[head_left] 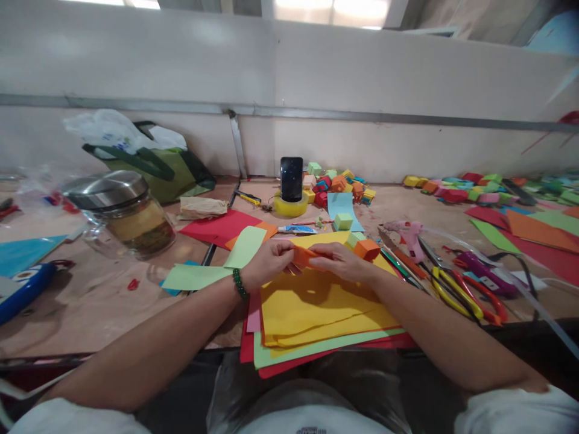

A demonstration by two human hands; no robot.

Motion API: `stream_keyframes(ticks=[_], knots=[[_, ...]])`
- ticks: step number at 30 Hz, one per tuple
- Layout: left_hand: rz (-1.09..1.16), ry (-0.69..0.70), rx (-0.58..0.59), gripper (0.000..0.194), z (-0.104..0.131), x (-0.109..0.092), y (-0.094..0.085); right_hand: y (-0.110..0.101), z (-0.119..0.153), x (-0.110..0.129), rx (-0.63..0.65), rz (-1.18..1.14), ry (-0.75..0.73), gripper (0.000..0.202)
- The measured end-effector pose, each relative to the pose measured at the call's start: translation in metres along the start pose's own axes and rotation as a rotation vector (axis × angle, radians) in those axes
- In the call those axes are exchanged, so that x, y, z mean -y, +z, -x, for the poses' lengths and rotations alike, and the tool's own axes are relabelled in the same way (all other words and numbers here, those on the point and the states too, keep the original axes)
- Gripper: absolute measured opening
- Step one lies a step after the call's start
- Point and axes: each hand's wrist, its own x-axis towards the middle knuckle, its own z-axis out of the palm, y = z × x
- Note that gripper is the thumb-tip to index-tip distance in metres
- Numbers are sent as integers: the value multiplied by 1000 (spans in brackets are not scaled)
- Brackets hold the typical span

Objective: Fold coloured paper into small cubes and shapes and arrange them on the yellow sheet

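- My left hand (274, 263) and right hand (340, 261) both pinch a small piece of orange paper (303, 258) between the fingertips, above the stack of yellow sheets (316, 310).
- Just past my right wrist sit an orange cube (368, 250) and, partly behind it, a pale green one.
- Another green cube (344, 222) rests on a light blue strip (340, 205).
- Pale green paper strips (245, 246) crowd my left wrist.
- Straight ahead, a phone (292, 178) stands in a yellow tape roll (290, 208), near a heap of colored cubes (338, 183).
- To my right lie a pink glue gun (411, 239) and yellow-handled scissors (456, 294); my right forearm covers part of the sheets.
- A lidded glass jar (136, 224) stands well off to my left.
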Motion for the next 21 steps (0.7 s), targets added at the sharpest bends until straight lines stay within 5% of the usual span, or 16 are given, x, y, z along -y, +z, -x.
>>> stream_keyframes(ticks=[21], knots=[[-23,-43,-35,21,-4,7,1,12,-4,-9,-143,-181,74,33]])
